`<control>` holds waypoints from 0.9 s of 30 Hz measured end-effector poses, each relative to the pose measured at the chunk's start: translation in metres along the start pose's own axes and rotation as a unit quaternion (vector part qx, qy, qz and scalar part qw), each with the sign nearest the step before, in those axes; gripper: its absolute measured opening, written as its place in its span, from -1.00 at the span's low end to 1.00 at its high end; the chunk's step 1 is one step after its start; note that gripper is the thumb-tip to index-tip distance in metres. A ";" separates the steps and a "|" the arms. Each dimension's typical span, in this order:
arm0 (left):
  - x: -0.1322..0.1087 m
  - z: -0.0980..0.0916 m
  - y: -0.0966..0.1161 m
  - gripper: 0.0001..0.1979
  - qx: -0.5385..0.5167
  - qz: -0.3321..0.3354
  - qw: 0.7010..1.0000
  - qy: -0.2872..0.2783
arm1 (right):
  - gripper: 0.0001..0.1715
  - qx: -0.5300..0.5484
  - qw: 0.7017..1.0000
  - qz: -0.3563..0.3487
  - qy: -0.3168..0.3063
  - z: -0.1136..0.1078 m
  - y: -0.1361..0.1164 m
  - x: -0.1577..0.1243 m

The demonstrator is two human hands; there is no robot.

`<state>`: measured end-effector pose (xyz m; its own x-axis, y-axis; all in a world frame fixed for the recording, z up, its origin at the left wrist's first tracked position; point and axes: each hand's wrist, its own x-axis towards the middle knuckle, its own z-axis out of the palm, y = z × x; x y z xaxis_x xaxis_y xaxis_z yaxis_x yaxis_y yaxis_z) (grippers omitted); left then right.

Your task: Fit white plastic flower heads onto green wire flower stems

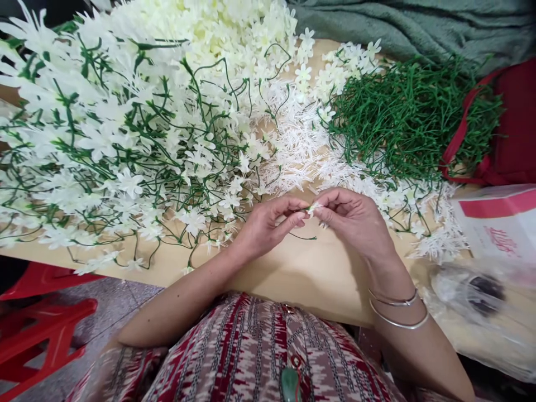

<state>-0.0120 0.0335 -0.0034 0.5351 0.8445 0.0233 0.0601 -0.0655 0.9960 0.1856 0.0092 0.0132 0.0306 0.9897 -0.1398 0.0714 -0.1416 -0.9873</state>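
Both of my hands meet over the front of the table, fingertips nearly touching. My left hand (276, 223) pinches a thin green plastic stem (309, 238), whose loose end curves out below the fingers. Between thumb and forefinger of my right hand (349, 218) is a small white artificial flower (313, 209), mostly covered by the fingertips. The flower sits at the stem's tip; whether it is fully seated on it I cannot tell. Left of my hands spreads a big heap of white flowers on green stems (129, 181). White stamen pieces (293, 145) lie just beyond my fingers.
A pile of bare green stems (402, 117) lies at the back right beside a red bag (513, 123). Loose pale petals (234, 28) are heaped at the back, near a grey-green cloth (419, 25). Plastic bags (494, 324) lie at right. Red stools (46, 340) stand below left.
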 end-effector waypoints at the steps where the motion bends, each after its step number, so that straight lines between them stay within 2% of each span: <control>1: -0.001 0.000 -0.002 -0.68 -0.007 -0.004 1.000 0.000 | -0.82 -0.002 1.000 0.005 -0.001 -0.001 0.000 0.000; 6: -0.002 0.001 -0.005 -0.65 -0.026 -0.016 0.999 0.034 | -0.83 -0.006 1.000 0.008 -0.006 -0.002 0.000 -0.002; 11: -0.002 0.001 -0.001 -0.60 -0.014 -0.009 0.999 0.033 | -0.85 -0.008 1.000 0.003 -0.014 -0.001 -0.001 -0.002; 18: -0.005 -0.002 -0.002 -0.71 0.059 0.024 0.998 0.022 | -0.81 -0.017 0.999 0.010 -0.050 -0.002 0.000 -0.002; 27: -0.007 -0.003 0.002 -0.78 0.103 0.030 0.994 0.015 | -0.77 -0.015 0.997 0.038 -0.071 -0.004 -0.003 -0.001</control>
<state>-0.0179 0.0291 -0.0016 0.5174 0.8512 0.0878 0.2020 -0.2213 0.9541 0.1895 0.0085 0.0165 -0.1040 0.9687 -0.2256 0.1035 -0.2150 -0.9711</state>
